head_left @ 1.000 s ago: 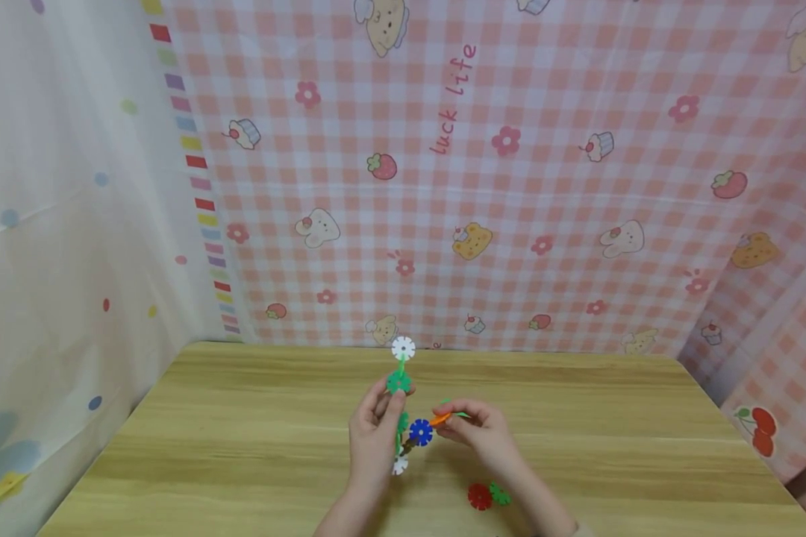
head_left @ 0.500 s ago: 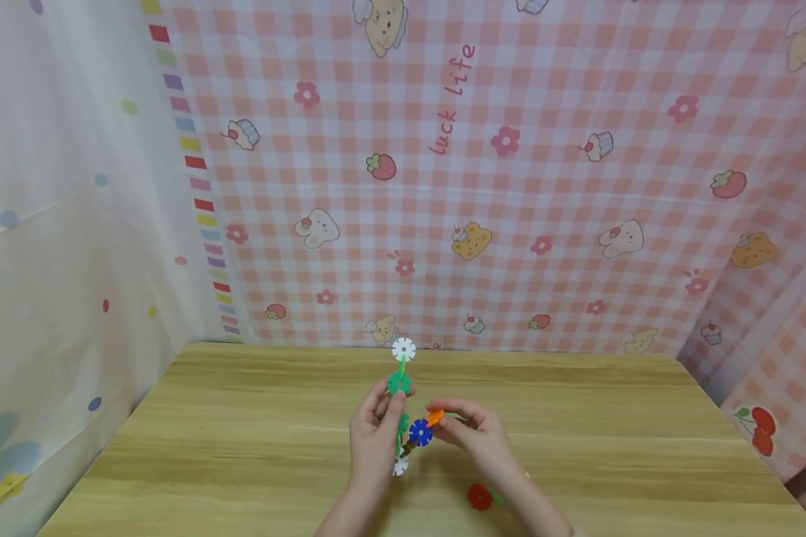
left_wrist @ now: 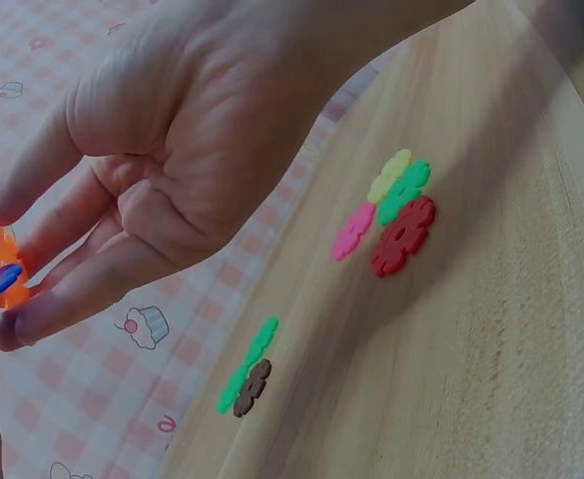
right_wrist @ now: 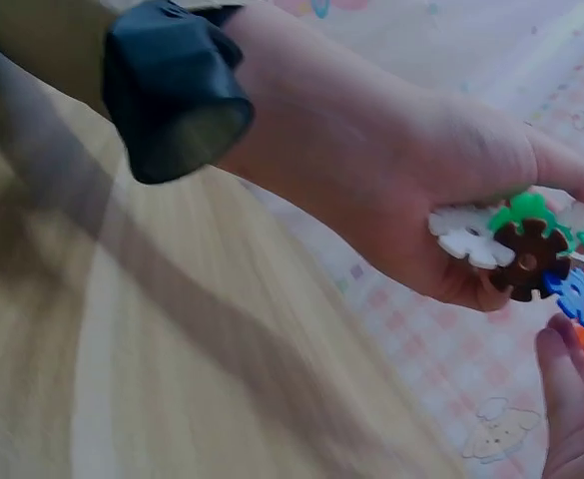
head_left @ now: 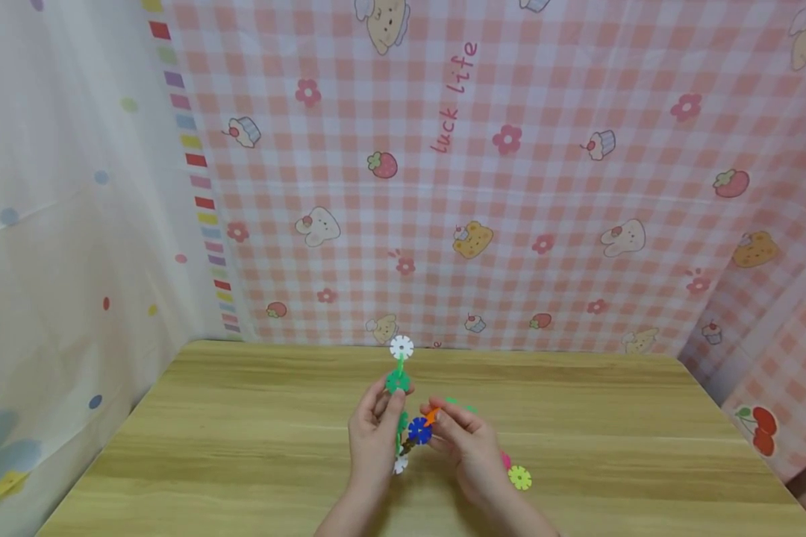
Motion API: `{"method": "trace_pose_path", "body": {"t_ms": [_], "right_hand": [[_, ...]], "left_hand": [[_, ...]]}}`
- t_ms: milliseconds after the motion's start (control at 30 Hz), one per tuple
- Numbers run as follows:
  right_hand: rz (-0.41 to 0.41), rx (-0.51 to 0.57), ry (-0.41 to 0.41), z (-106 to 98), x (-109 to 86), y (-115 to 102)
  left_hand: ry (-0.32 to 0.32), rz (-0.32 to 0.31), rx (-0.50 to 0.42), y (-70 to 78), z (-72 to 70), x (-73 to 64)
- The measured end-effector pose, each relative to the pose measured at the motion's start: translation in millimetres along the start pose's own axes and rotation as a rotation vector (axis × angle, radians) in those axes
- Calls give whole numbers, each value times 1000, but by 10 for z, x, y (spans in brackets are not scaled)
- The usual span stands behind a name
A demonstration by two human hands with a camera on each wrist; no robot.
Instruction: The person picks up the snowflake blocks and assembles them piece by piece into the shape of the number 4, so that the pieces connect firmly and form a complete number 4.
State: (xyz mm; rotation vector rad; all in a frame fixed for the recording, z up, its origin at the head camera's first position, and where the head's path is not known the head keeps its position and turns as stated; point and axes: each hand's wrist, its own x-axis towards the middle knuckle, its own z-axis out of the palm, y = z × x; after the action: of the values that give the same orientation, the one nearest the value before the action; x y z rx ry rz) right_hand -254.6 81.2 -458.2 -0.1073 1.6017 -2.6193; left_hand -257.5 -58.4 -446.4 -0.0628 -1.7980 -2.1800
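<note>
My left hand (head_left: 375, 432) grips a chain of toothed plastic snowflake discs, thumb pressed on a green disc (head_left: 398, 382). A white disc (head_left: 401, 347) tops the chain. Lower down, a brown disc (right_wrist: 529, 261) links to a blue disc (head_left: 419, 430), with another white disc (right_wrist: 468, 238) beside the brown one. My right hand (head_left: 468, 446) pinches an orange disc (head_left: 431, 417) between thumb and fingers. The orange disc meets the blue disc's edge in the left wrist view, its slot partly hidden by the fingers.
Loose on the wooden table (head_left: 242, 447) lie yellow (head_left: 520, 478), pink (left_wrist: 353, 231), green (left_wrist: 404, 193) and red (left_wrist: 404, 236) discs. Farther off, a brown disc (left_wrist: 253, 388) lies against green ones (left_wrist: 262, 340). A checked cloth (head_left: 551, 186) hangs behind the table.
My right hand has shifted slightly left and turned, tilting the orange disc against the blue one. Its forearm now covers the red disc, while the yellow and pink discs show. The left hand stays put.
</note>
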Motion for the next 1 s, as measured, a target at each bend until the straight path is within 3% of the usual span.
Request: {"method": "trace_pose_path", "body": {"t_ms": [300, 1000], "right_hand": [[0, 52, 38, 38, -34, 48], [22, 96, -29, -25, 3, 48]], "left_hand": [[30, 7, -2, -6, -2, -3], [13, 26, -5, -18, -29, 20]]}}
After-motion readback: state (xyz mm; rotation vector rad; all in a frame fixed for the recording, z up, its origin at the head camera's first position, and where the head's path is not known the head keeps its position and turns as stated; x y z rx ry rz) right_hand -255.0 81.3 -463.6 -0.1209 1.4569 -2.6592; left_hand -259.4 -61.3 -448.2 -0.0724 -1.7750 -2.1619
